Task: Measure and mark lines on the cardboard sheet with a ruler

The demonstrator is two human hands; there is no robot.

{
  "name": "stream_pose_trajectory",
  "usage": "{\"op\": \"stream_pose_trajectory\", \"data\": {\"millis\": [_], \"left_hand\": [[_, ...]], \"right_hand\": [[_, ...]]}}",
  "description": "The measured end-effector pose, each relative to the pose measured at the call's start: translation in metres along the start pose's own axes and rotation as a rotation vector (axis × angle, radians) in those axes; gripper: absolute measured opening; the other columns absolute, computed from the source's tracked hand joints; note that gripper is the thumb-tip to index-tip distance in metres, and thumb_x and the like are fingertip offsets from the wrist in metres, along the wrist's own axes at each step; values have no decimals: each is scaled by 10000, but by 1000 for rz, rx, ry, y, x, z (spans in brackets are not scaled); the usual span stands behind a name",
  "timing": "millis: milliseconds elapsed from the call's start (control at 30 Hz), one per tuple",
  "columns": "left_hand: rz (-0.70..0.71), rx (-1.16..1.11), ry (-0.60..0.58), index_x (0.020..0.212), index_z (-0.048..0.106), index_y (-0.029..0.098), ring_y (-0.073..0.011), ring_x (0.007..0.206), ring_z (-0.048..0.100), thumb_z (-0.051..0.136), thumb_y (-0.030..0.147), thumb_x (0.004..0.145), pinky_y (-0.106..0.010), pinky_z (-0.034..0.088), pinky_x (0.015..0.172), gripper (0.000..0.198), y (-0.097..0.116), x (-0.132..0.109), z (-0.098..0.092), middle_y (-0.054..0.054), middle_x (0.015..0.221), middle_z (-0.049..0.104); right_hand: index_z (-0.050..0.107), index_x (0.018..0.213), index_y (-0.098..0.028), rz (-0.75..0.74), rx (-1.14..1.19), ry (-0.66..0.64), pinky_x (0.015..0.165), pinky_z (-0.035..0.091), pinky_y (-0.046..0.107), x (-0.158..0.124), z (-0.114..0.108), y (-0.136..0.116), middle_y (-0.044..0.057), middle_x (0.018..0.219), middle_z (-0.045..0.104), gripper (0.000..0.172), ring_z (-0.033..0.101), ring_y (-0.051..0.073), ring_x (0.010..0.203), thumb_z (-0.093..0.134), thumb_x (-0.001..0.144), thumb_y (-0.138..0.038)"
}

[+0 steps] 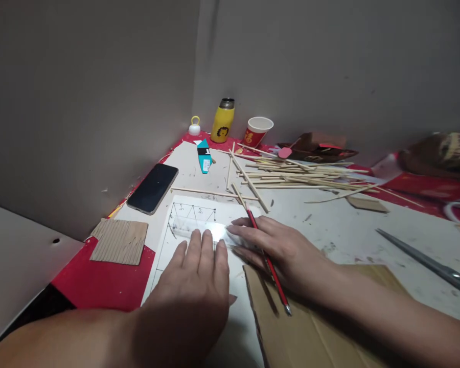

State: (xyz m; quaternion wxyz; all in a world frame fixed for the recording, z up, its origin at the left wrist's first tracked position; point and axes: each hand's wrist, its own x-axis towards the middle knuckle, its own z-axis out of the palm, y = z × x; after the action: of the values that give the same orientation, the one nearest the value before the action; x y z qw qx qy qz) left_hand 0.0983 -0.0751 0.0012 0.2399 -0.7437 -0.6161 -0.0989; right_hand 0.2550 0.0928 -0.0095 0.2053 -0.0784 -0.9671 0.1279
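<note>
Clear plastic ruler [189, 226] flat across drawing sheet [164, 255] on surface [329, 225], pinned under flat, unclenched left hand [193, 291]; red pencil [271, 268] gripped in right hand [287, 250], fingertips on ruler; wooden sticks [291, 176], phone [153, 188] beyond.

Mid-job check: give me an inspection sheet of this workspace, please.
Surface: white board over red cloth, scuffed and marked.
Job's things: clear ruler on paper sheet bearing a truss drawing; red pencil.
Clutter: wooden sticks, phone, yellow bottle, paper cup, teal box, corrugated piece, brown cardboard, metal strip.
Hands: left hand flat on the ruler; right hand fingertips on the ruler, pencil tucked between fingers.
Cables: nothing seen.
Surroundings: grey walls meeting in a corner.
</note>
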Motion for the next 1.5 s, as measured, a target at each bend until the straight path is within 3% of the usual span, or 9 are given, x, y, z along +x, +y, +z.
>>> {"op": "stream_pose_trajectory", "data": {"millis": [133, 367, 567, 667, 833, 1100, 1267, 1333, 1500], "left_hand": [[-45, -11, -86, 1223, 685, 18, -406, 1137, 674, 790, 566, 723, -449, 622, 839, 749, -4, 3, 3, -293, 1273, 641], [-41, 91, -173, 1141, 724, -4, -365, 1063, 717, 689, 504, 845, -421, 635, 810, 589, -29, -1, -3, -266, 1165, 711], [-67, 56, -341, 1251, 678, 52, -386, 1187, 648, 690, 432, 865, -500, 607, 889, 542, -50, -11, 2, -166, 1274, 693], [-133, 128, -367, 1176, 698, 8, -419, 1130, 666, 639, 419, 895, -548, 581, 900, 501, -61, -15, -5, -226, 1184, 723], [-273, 208, -151, 1012, 702, 76, -389, 955, 710, 500, 370, 972, -529, 578, 799, 359, -76, -20, -31, -200, 979, 750], [-253, -308, 139, 1040, 670, 170, -171, 871, 721, 614, 125, 930, -312, 579, 837, 131, -73, -24, -27, -33, 968, 757], [-534, -372, 285, 1021, 718, 240, -136, 801, 720, 650, 130, 911, -268, 592, 773, 169, -75, -35, -26, 40, 947, 759], [-501, -387, 288, 1058, 715, 227, -142, 856, 724, 642, 103, 907, -283, 594, 835, 208, -72, -39, -29, 25, 992, 763], [-145, -452, 52, 1185, 651, 117, -193, 1126, 677, 608, 64, 904, -345, 561, 1006, 290, -55, -44, -21, -84, 1165, 742]], "right_hand": [[611, 1203, -154, 30, 24, 1, 774, 577, 347, -2, 7, 2, 131, 1078, 666, 242, 652, 219, 954, 577, 970, -208], [602, 1193, -180, 147, 14, 130, 748, 566, 327, -8, 2, 10, 98, 1042, 677, 255, 671, 203, 896, 626, 946, -239], [611, 1150, -174, 167, 31, 141, 653, 547, 317, -11, 3, 14, 69, 896, 669, 214, 654, 190, 773, 603, 954, -260], [620, 1138, -176, 186, 47, 150, 642, 545, 325, -12, 4, 15, 70, 884, 674, 204, 653, 194, 754, 595, 956, -265], [620, 1131, -192, 192, 72, 154, 648, 553, 346, -11, 3, 16, 75, 907, 694, 197, 659, 206, 770, 600, 954, -275], [599, 1200, -210, 19, 103, 135, 722, 568, 378, -11, 3, 10, 98, 1018, 710, 261, 664, 239, 895, 613, 942, -249], [596, 1203, -173, 15, 122, 87, 721, 545, 358, -11, 7, 8, 117, 1017, 685, 279, 639, 236, 891, 629, 936, -247], [594, 1198, -165, 4, 135, 58, 709, 536, 351, -10, 9, 6, 119, 994, 676, 268, 626, 235, 880, 619, 943, -244], [604, 1193, -157, -16, 140, 30, 672, 512, 347, -7, 12, 2, 113, 940, 659, 257, 602, 231, 838, 602, 955, -254]]}}
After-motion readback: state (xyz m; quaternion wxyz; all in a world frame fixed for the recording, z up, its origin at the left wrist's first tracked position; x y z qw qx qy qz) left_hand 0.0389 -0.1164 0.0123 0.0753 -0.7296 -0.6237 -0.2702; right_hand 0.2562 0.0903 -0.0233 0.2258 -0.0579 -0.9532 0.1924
